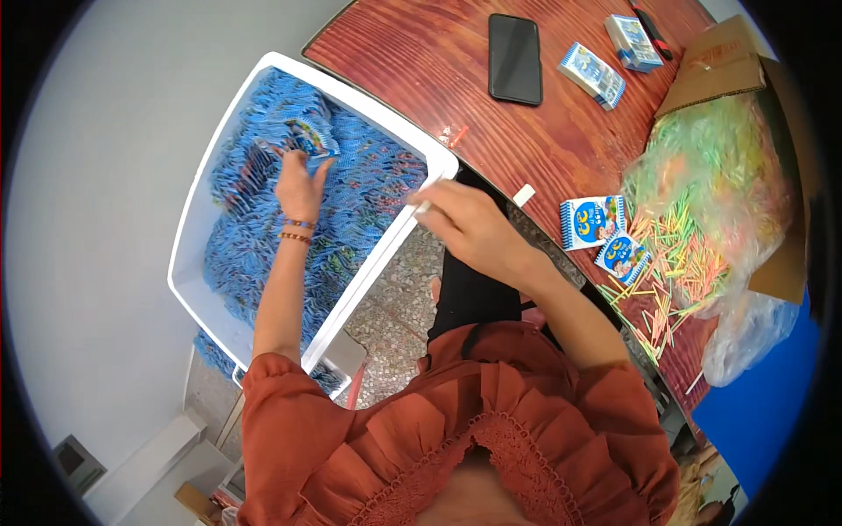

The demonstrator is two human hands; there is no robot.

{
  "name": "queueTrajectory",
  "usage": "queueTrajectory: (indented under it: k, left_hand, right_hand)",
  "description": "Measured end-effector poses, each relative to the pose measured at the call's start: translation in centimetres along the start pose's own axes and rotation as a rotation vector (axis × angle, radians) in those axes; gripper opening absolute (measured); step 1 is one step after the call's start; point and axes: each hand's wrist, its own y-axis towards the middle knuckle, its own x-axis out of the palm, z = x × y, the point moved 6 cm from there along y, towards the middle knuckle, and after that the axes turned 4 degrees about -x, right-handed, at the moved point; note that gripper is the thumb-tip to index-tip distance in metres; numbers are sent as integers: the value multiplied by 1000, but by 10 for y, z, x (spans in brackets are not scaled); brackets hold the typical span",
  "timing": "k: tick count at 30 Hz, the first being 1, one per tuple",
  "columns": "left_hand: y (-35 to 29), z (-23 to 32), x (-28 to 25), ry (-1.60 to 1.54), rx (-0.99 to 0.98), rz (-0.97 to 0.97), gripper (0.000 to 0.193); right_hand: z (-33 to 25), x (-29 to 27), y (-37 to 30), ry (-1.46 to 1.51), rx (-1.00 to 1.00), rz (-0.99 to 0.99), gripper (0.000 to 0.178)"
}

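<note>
Inside the white bin [182, 230], my left hand [301, 191] is over a heap of blue packets [364, 162]. Its thumb and fingers are apart, close to one blue-and-white packet [309, 138] lying on the heap just beyond the fingertips. Whether they touch it is hard to tell. My right hand [465, 221] hovers over the bin's right rim, with the fingers drawn together. Something small and white [424, 208] shows at its fingertips, too small to name. Two blue-and-white packets [593, 221] lie to its right on the reddish wooden table [456, 70].
Thin pastel sticks [675, 263] spill from a clear plastic bag [715, 158] in a cardboard box [715, 66] at the right. A black phone [515, 60], two packet stacks [594, 75] and a black-and-red tool [653, 35] lie farther back. A wall [114, 175] borders the left.
</note>
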Motion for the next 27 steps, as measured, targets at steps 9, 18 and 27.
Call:
queueTrajectory:
  k: [9, 18, 27]
  left_hand:
    - [17, -28, 13, 99, -68, -135, 52]
    - [28, -77, 14, 20, -122, 40, 46]
    - [83, -78, -38, -46, 46, 200, 40]
  right_hand:
    - [68, 118, 212, -561, 169, -112, 35]
    - [87, 168, 247, -633, -6, -144, 24]
    - [94, 178, 267, -512, -121, 8, 13]
